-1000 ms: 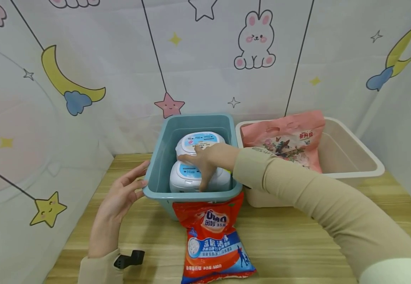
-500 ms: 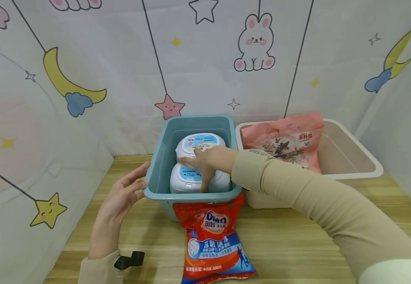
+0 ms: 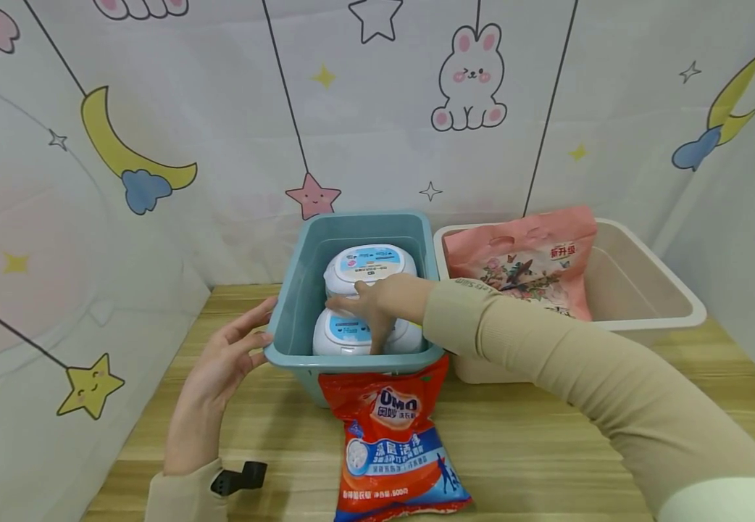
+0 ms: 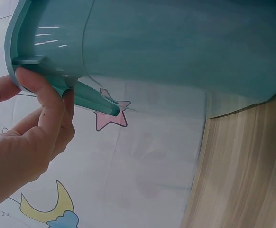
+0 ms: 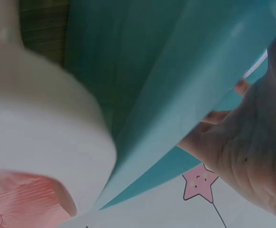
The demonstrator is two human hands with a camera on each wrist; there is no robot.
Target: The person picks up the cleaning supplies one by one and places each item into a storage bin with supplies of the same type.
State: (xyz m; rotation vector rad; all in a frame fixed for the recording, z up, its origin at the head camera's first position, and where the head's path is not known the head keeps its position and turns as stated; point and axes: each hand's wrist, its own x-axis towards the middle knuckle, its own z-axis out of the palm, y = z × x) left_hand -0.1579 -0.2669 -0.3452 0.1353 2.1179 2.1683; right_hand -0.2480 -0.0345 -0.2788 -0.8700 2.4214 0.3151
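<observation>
A teal plastic bin (image 3: 286, 319) stands on the table, with two white lidded tubs inside, one behind the other. My left hand (image 3: 224, 359) pinches its left rim, thumb and fingers at the edge in the left wrist view. Over the rear tub (image 3: 367, 256) and front tub (image 3: 345, 342), both with blue labels, my right hand (image 3: 384, 301) lies with fingers spread. It touches the tubs where they meet, and its thumb reaches down the front one. In the right wrist view the right hand (image 5: 256, 137) reaches past the bin's wall.
A red and blue OMO laundry powder bag (image 3: 390, 457) leans against the bin's front. To the right is a cream bin (image 3: 671, 312) holding a pink bag (image 3: 521, 250). A patterned cloth (image 3: 364, 130) hangs behind the wooden table (image 3: 547, 449).
My right hand has shifted slightly toward the front over the tubs, baring more of the rear tub's lid. The left hand stays on the bin's rim.
</observation>
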